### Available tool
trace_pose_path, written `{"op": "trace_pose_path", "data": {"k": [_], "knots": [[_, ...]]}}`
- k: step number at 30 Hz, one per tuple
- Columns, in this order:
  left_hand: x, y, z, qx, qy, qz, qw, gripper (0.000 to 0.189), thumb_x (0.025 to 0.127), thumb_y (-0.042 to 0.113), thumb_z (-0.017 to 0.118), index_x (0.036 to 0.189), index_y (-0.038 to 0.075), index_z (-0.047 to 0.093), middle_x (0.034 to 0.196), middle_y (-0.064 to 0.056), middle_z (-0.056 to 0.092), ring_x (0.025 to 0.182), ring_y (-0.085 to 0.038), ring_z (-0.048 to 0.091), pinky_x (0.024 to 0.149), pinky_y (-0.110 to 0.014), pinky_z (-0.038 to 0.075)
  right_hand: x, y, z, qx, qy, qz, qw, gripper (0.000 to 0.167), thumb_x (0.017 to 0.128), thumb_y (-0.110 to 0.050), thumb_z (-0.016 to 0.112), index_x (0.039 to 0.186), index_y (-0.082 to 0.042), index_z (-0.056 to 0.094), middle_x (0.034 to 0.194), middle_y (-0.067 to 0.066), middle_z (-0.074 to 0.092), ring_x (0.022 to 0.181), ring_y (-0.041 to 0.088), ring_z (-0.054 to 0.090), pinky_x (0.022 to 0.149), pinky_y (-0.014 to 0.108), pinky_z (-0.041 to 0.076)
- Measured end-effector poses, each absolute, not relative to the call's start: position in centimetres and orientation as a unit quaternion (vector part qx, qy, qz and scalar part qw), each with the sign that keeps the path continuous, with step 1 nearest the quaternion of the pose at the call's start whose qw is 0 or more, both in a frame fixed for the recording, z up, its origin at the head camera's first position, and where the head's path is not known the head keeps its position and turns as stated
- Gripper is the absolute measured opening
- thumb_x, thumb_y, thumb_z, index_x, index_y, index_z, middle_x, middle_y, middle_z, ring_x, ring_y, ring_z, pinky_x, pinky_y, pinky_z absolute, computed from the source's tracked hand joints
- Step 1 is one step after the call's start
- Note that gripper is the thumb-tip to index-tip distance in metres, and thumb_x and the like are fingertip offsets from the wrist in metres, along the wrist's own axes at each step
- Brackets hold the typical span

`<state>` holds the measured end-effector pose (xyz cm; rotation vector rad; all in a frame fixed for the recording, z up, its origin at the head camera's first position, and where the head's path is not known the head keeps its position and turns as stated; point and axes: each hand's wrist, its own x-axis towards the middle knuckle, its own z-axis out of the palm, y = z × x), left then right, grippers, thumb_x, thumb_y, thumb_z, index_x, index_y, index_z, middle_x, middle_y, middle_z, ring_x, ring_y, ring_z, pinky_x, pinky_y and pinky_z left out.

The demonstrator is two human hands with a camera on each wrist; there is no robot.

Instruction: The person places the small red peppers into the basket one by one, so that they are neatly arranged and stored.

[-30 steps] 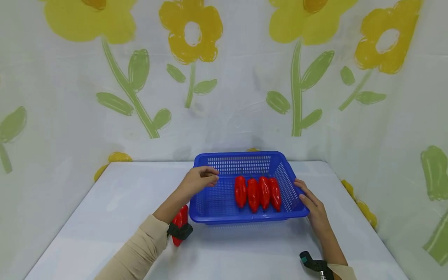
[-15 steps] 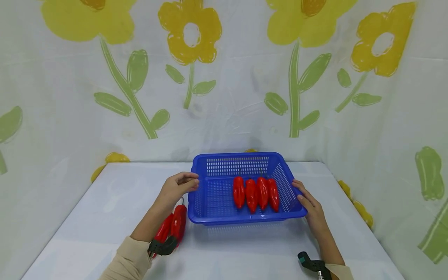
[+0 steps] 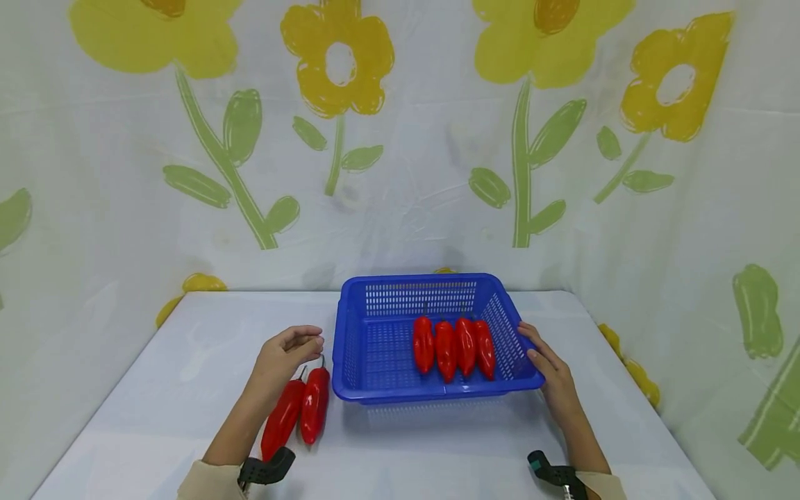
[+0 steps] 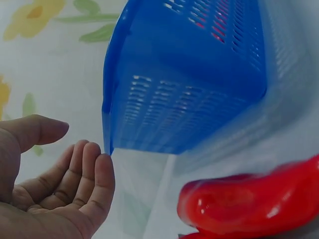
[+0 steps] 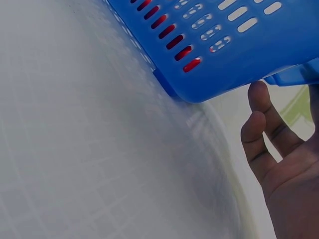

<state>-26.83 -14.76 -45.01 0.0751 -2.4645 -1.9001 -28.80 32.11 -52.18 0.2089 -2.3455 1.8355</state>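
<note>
My left hand [image 3: 282,357] hovers beside the left end of a blue plastic basket [image 3: 381,398], over two red peppers [image 3: 315,406] lying side by side on the table. Its fingers are loosely bent and it holds nothing. In the left wrist view the thumb and fingertips [image 4: 104,169] stand apart, near the basket's rim. My right hand [image 3: 558,382] holds the basket's right rim, seen from below in the right wrist view with fingertips [image 5: 258,92] against the basket's underside. Several red peppers [image 3: 446,351] lie in a row inside the basket's right half.
The white table [image 3: 412,458] ends at a flower-print cloth [image 3: 406,208] behind the basket. Dark camera mounts [image 3: 267,467] sit on both wrists. Table surface shows left of the peppers and in front of the basket.
My left hand has moved from above the basket leftward and down toward me, uncovering both peppers on the table. The right hand stays on the basket's rim. The view has shifted slightly.
</note>
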Motion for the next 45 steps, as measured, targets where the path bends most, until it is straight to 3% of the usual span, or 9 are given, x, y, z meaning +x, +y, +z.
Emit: {"op": "trace_pose_path", "data": {"k": [9,18,29,32,39,45], "knots": [[-25.0,-16.6,-46.7,0.071,-0.787,-0.612,0.024,0.053,0.096,0.038,0.068,0.137,0.008,0.055,0.132,-0.018,0.061,0.116,-0.03,0.063,0.103,-0.047,0.046,-28.8,32.0,-52.8,0.061,-0.781,0.617,0.073,0.049,0.106,-0.04,0.045,0.152,-0.024,0.045,0.162,-0.003,0.028,0.149,0.04,0.019,0.107,0.067,0.028],[-24.1,-17.7,-48.3,0.106,-0.789,-0.605,0.025,0.056,0.095,0.042,0.068,0.136,0.007,0.055,0.129,-0.015,0.061,0.111,-0.026,0.064,0.095,-0.031,0.053,-28.6,31.8,-53.1,0.053,-0.78,0.619,0.075,0.05,0.105,-0.041,0.045,0.152,-0.024,0.044,0.163,-0.003,0.028,0.148,0.042,0.02,0.105,0.064,0.032],[-22.5,-18.6,-49.6,0.148,-0.813,-0.559,0.072,0.044,0.098,0.027,0.066,0.134,0.006,0.056,0.127,-0.015,0.062,0.115,-0.027,0.06,0.085,-0.011,0.05,-28.6,31.5,-52.7,0.051,-0.779,0.621,0.071,0.051,0.105,-0.041,0.045,0.152,-0.024,0.045,0.163,-0.003,0.027,0.148,0.042,0.02,0.105,0.063,0.033],[-22.4,-18.6,-49.7,0.153,-0.818,-0.55,0.065,0.046,0.097,0.03,0.066,0.135,0.006,0.055,0.128,-0.015,0.061,0.116,-0.028,0.059,0.086,-0.015,0.052,-28.6,31.7,-52.6,0.052,-0.779,0.62,0.072,0.05,0.105,-0.04,0.044,0.152,-0.024,0.044,0.163,-0.004,0.027,0.148,0.042,0.02,0.105,0.062,0.033],[-22.2,-18.4,-49.9,0.162,-0.841,-0.514,0.045,0.056,0.093,0.036,0.07,0.137,0.006,0.052,0.132,-0.018,0.058,0.117,-0.031,0.057,0.095,-0.041,0.054,-28.7,32.0,-52.4,0.054,-0.782,0.617,0.074,0.05,0.105,-0.041,0.043,0.153,-0.025,0.044,0.163,-0.004,0.027,0.149,0.041,0.019,0.105,0.062,0.033],[-22.2,-18.4,-50.3,0.159,-0.85,-0.503,0.022,0.063,0.09,0.038,0.073,0.137,0.003,0.05,0.13,-0.023,0.058,0.117,-0.038,0.057,0.091,-0.046,0.056,-28.9,32.1,-52.2,0.059,-0.779,0.62,0.071,0.05,0.106,-0.04,0.042,0.153,-0.024,0.043,0.163,-0.004,0.027,0.148,0.041,0.021,0.104,0.06,0.036]]}}
